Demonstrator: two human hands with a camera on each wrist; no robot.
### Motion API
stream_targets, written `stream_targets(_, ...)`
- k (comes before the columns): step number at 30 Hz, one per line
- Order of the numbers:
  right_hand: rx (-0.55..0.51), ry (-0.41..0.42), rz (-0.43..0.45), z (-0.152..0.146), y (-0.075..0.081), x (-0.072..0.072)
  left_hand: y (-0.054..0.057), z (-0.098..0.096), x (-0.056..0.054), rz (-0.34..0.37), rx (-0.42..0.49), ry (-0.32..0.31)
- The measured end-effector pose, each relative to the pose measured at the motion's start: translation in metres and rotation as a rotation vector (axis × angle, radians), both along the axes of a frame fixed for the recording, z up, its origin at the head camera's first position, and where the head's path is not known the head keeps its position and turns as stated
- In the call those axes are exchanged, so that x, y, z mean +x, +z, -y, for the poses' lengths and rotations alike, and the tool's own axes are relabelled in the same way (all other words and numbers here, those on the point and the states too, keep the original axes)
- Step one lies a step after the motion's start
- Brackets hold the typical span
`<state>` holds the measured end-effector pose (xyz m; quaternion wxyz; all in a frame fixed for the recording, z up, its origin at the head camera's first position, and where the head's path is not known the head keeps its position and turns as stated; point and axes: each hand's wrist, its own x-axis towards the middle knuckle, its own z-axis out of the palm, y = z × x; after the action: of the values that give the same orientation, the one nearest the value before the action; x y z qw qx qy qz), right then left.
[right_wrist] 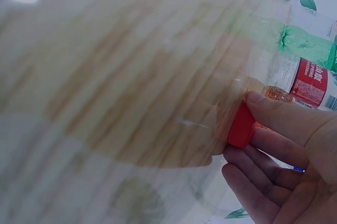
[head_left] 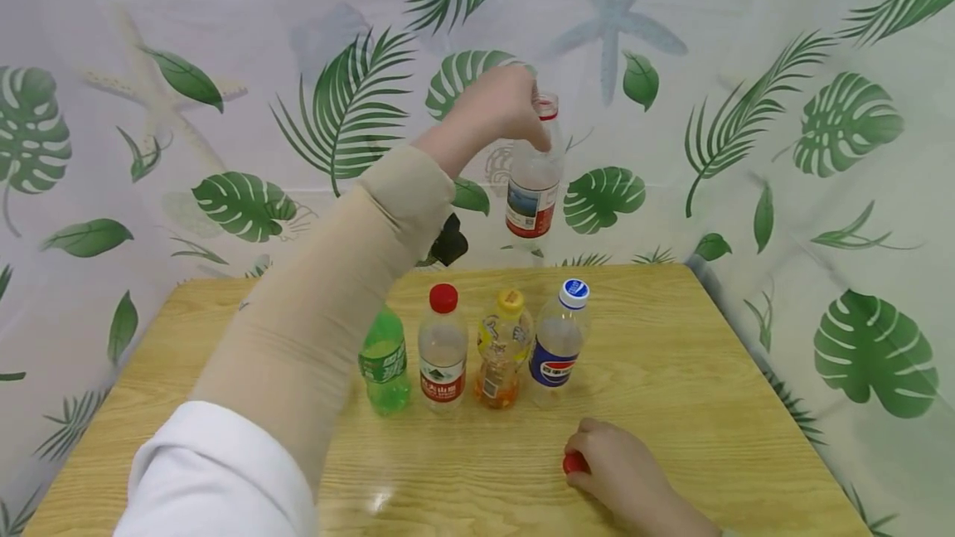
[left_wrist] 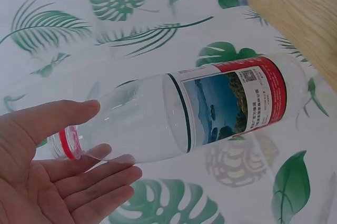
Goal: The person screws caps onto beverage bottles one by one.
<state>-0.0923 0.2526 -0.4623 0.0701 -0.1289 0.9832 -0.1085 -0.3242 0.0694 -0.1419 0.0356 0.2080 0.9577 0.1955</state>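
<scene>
My left hand (head_left: 503,110), raised beyond the table's far edge, holds a clear plastic water bottle (head_left: 533,168) near its neck, between thumb and fingers. In the left wrist view the bottle (left_wrist: 142,121) has an uncapped mouth with a red ring, a red label with a lake picture, and no visible liquid. Low over the front right of the table, my right hand (head_left: 622,471) pinches a red bottle cap (head_left: 575,463). The cap (right_wrist: 242,125) appears against the tabletop in the right wrist view, between thumb and fingers.
Upright on the wooden table (head_left: 671,355) stand a green bottle (head_left: 385,363), a red-capped water bottle (head_left: 443,355), a yellow-capped bottle with orange contents (head_left: 501,355) and a blue-labelled Pepsi bottle (head_left: 558,346). A leaf-patterned cloth (head_left: 709,147) hangs behind. My left arm hides part of the table's left side.
</scene>
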Motion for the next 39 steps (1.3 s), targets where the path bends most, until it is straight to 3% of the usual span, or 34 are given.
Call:
stream_targets(8, 0.019, -0.021, 0.022, 0.001, 0.002, -0.001, 0.019, 0.025, 0.013, -0.032, 0.077, -0.045)
stream_targets(13, 0.022, -0.043, 0.043, 0.003, 0.002, -0.001, 0.030, 0.040, 0.030, -0.056, 0.150, -0.082)
stream_targets(20, 0.016, -0.055, 0.036, 0.005, 0.002, -0.001, 0.046, 0.058, 0.056, -0.143, 0.205, -0.152)
stream_targets(35, 0.005, -0.063, 0.038, 0.006, 0.004, -0.001, 0.056, 0.083, 0.095, -0.079, 0.201, -0.277)
stream_targets(39, 0.001, -0.050, 0.027, 0.005, 0.003, 0.000, 0.056, 0.087, 0.101, -0.081, 0.195, -0.329)
